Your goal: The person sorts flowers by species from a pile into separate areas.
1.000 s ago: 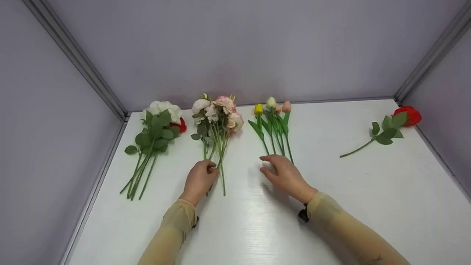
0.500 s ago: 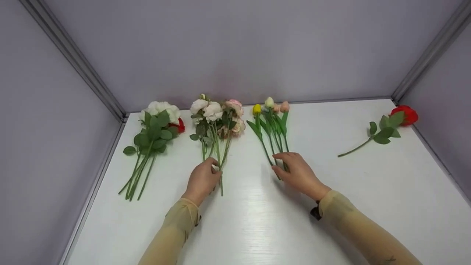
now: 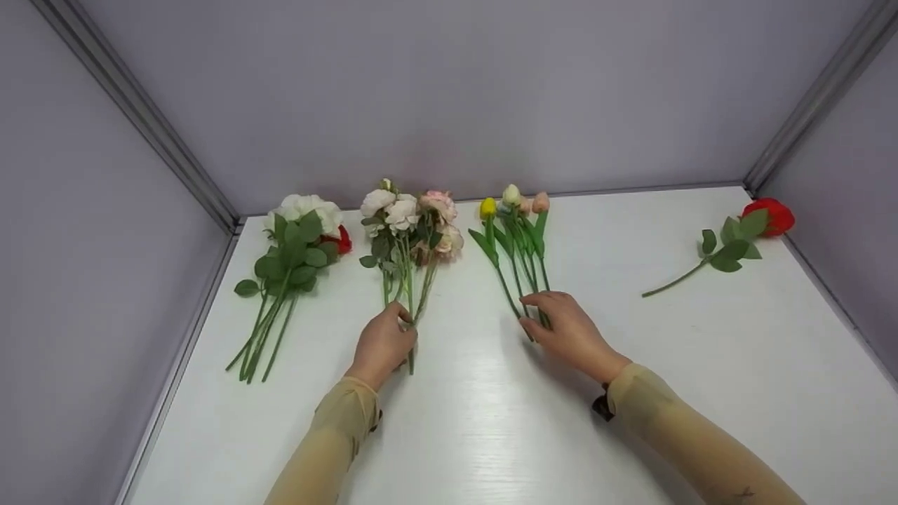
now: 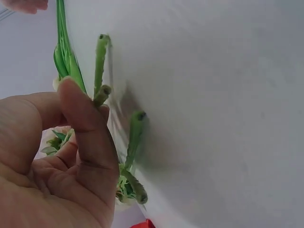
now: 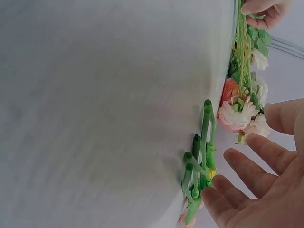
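In the head view my left hand pinches stems of the pale pink and white peonies, lying in a bunch left of centre. Its thumb and finger hold green stems in the left wrist view, while other stem ends poke out beyond them. To the right, several tulips in yellow, white and pink lie with their heads toward the back wall. My right hand hovers at their lower stems. In the right wrist view its fingers are spread and relaxed, apart from the tulip stems.
White roses with a red rose lie on the left of the white table. A single red rose lies at the far right. Grey walls close off the back and both sides.
My right hand has moved right, over the tulip stems, then stayed there. With my left hand on them, some peony stems and pink blooms have shifted, lately a little to the left.
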Tool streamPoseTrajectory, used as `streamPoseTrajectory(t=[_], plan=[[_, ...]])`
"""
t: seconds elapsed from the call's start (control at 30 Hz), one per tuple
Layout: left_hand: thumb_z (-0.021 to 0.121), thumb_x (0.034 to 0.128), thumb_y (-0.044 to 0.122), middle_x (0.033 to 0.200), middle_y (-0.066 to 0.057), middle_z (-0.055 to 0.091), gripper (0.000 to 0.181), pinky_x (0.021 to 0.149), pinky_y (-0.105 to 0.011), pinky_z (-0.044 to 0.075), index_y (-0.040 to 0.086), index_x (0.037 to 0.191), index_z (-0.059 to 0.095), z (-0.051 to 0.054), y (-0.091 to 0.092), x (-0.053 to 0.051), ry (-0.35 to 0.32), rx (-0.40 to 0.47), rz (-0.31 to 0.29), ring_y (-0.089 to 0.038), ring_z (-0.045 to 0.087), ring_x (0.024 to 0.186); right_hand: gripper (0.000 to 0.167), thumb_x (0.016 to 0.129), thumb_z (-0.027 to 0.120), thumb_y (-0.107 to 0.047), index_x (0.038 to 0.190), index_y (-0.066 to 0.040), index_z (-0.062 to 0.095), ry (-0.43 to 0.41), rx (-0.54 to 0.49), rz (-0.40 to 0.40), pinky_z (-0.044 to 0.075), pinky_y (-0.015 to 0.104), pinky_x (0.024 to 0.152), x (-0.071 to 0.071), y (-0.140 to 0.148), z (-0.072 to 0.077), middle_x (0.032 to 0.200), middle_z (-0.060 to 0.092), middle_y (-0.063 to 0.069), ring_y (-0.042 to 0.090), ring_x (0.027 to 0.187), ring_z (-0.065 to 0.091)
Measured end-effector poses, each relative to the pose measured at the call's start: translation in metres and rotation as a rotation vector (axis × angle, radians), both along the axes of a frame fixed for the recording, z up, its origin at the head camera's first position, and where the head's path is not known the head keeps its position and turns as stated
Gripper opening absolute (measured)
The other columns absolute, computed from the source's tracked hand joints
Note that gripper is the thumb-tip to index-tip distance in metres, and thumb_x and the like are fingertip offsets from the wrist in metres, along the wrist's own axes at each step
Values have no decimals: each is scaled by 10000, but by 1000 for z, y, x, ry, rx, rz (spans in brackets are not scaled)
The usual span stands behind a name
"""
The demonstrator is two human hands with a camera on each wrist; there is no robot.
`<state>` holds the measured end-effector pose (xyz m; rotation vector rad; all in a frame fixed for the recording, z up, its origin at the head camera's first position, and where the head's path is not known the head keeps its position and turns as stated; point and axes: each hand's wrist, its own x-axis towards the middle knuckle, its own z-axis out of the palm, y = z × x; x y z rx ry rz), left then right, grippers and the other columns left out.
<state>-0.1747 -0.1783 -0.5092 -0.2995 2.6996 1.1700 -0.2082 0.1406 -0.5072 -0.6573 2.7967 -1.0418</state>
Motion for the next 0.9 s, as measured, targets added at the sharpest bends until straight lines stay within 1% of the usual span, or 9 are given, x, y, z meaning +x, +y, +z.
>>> streamPoseTrajectory(t=[0.1, 0.23, 0.33, 0.4, 0.47, 0.6, 0.67, 0.77, 0.9], plan=[[618, 991, 135, 753, -50, 614, 155, 496, -309, 478, 75, 1133, 612, 0, 2, 0, 36, -17, -20, -166, 574, 545, 439, 1016, 672, -293, 1381, -53, 625, 26, 24, 7, 389, 531, 1114, -1, 1, 1, 1394, 589, 144, 367, 1364, 458], [649, 990, 148, 726, -32, 602, 146, 550, -320, 473, 70, 1108, 615, -1, 5, 0, 78, -97, -52, -167, 558, 580, 497, 1013, 675, -323, 1429, -66, 582, 68, 68, 33, 374, 531, 1129, -3, 1, 1, 1437, 553, 150, 369, 1392, 431], [649, 988, 131, 738, -27, 620, 128, 588, -337, 482, 70, 1095, 615, -2, 8, 0, 94, -150, -54, -177, 562, 631, 553, 1010, 673, -358, 1470, -80, 543, 93, 107, 54, 356, 548, 1140, -4, 2, 3, 1479, 519, 164, 377, 1418, 404], [641, 991, 126, 772, -38, 647, 122, 606, -352, 499, 65, 1093, 614, -4, 11, -1, 113, -180, -58, -188, 587, 663, 582, 1006, 675, -375, 1487, -83, 525, 99, 124, 62, 344, 563, 1144, -4, 2, 4, 1497, 504, 174, 387, 1432, 385], [648, 996, 137, 801, -49, 668, 113, 613, -366, 518, 58, 1072, 621, -6, 13, -3, 138, -235, -78, -193, 617, 687, 601, 1003, 677, -387, 1496, -85, 515, 97, 135, 65, 333, 576, 1148, -4, 2, 3, 1508, 493, 178, 400, 1440, 370], [638, 1012, 151, 754, -53, 649, 107, 588, -387, 528, 54, 968, 625, -9, 17, -4, 168, -327, -124, -203, 639, 665, 603, 1004, 674, -392, 1492, -75, 517, 95, 144, 78, 323, 583, 1152, -4, 1, 1, 1508, 492, 185, 421, 1439, 362], [616, 1016, 127, 710, -45, 614, 126, 571, -387, 518, 63, 908, 606, -8, 18, -4, 164, -330, -128, -204, 623, 639, 597, 1010, 663, -398, 1492, -77, 519, 96, 151, 87, 319, 574, 1158, -4, 0, 0, 1510, 490, 184, 420, 1442, 357], [589, 1010, 95, 686, -36, 578, 146, 562, -378, 497, 74, 866, 580, -6, 19, -4, 150, -299, -118, -196, 583, 620, 587, 1017, 651, -399, 1491, -80, 520, 98, 160, 95, 315, 562, 1164, -3, -1, 1, 1510, 489, 179, 413, 1448, 352], [584, 1007, 103, 713, -42, 593, 143, 577, -376, 494, 77, 866, 581, -7, 20, -5, 131, -279, -103, -194, 578, 647, 595, 1015, 653, -402, 1499, -84, 513, 98, 172, 91, 311, 566, 1166, -4, -2, 2, 1521, 478, 179, 411, 1454, 345]])
